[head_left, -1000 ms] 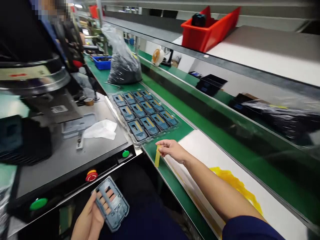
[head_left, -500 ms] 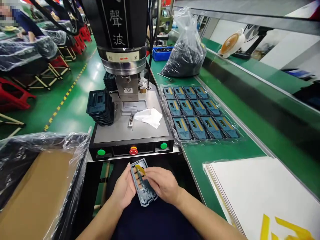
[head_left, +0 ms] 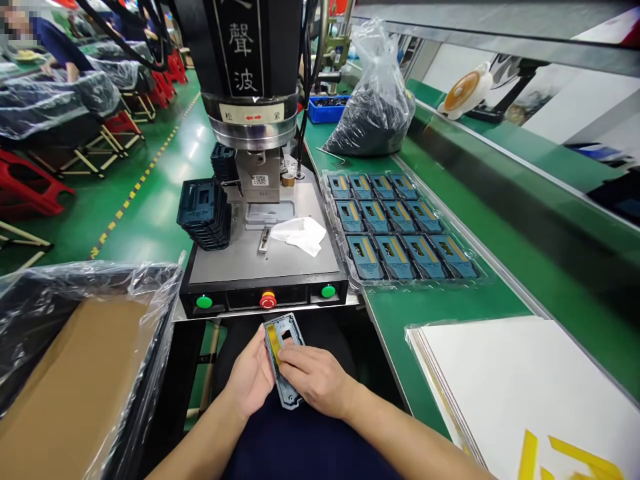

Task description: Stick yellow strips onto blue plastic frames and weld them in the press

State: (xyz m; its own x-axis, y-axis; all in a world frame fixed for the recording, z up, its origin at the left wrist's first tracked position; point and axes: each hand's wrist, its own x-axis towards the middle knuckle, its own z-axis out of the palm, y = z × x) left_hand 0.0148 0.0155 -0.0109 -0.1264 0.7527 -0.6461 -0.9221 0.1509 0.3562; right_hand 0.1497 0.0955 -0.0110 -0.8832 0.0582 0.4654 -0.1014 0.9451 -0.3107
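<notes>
Over my lap, my left hand [head_left: 250, 377] grips a grey-blue plastic frame part [head_left: 283, 357] from its left side. A yellow tape strip [head_left: 273, 340] lies along the part's left edge. My right hand [head_left: 313, 380] rests on the part, fingers pressed down on its middle beside the strip. Both hands sit just below the machine's front edge.
An ultrasonic welding machine [head_left: 255, 100] stands ahead with green buttons [head_left: 204, 301] and a red stop button [head_left: 268, 300]. A clear tray of blue parts [head_left: 395, 230] lies on the green bench. White sheets with yellow tape [head_left: 525, 393] are at right, a bagged carton [head_left: 75, 360] at left.
My right hand brought the yellow strip from the sheet to the part and laid it along its left edge. My view swung from the conveyor to the machine.
</notes>
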